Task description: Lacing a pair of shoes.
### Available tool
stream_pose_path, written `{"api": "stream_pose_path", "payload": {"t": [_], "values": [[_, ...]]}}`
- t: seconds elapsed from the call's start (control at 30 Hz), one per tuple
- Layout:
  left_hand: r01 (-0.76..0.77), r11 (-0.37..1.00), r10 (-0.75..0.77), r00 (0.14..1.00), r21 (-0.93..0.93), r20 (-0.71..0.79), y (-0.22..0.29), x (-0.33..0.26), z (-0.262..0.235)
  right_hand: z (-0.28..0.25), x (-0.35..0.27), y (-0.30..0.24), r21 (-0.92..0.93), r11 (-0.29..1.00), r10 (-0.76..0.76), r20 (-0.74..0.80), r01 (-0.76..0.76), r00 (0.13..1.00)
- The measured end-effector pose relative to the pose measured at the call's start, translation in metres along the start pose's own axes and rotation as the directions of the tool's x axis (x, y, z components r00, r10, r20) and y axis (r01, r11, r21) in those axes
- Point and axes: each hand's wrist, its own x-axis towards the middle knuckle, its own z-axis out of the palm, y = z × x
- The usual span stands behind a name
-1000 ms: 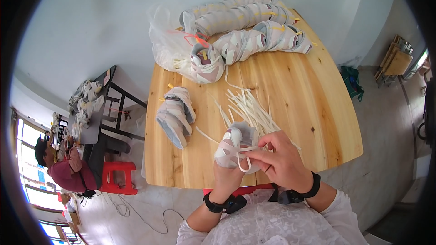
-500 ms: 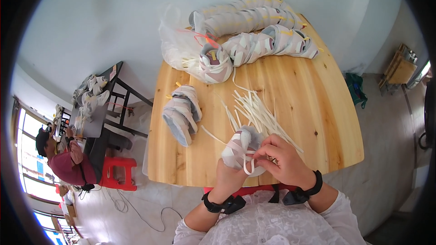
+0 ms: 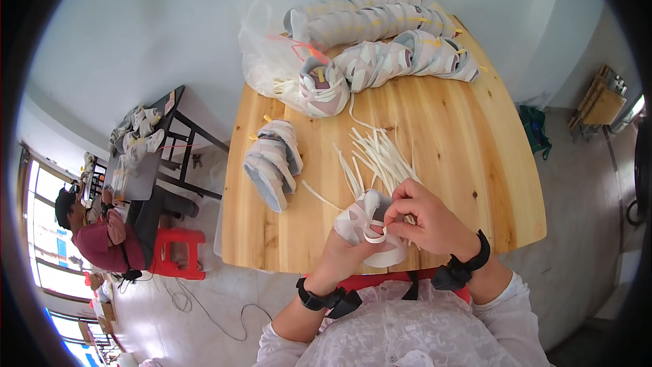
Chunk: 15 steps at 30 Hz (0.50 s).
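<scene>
A pale grey and white shoe upper (image 3: pixel 351 225) is at the front edge of the wooden table, close to my body. My left hand (image 3: pixel 343 255) grips it from its left side, thumb toward the front. With fingers pinched, my right hand (image 3: pixel 422 217) holds a flat white shoelace (image 3: pixel 373 234) that loops over the front of the upper. The lace end between the fingertips is partly hidden. Just beyond the hands lies a bundle of loose white shoelaces (image 3: pixel 384 156), fanned out on the wood.
Nested shoe uppers (image 3: pixel 272 163) lie at the left of the table (image 3: pixel 475 163). Long rows of uppers (image 3: pixel 380 25) line the back, beside a clear plastic bag (image 3: pixel 261 61) and a laced upper (image 3: pixel 322 92). A person (image 3: pixel 102 245) sits at another table on the left.
My right hand has drawn the lace slightly up and right, and its loop on the upper now looks smaller and flatter. My left hand still grips the upper. The view has shifted a little.
</scene>
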Motion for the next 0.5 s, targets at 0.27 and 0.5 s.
{"api": "stream_pose_path", "payload": {"t": [0.27, 0.5], "values": [[0.076, 0.989, -0.080, 0.997, -0.130, -0.020, -0.0008, 0.0016, -0.0004, 0.0016, -0.0002, 0.0010, 0.121, 0.985, 0.118, 0.030, -0.121, 0.993], [0.006, 0.981, -0.014, 0.999, -0.193, -0.042, -0.0071, 0.0029, 0.0016, 0.0017, -0.0007, 0.0006, 0.109, 0.990, 0.096, -0.038, -0.092, 0.995]]}}
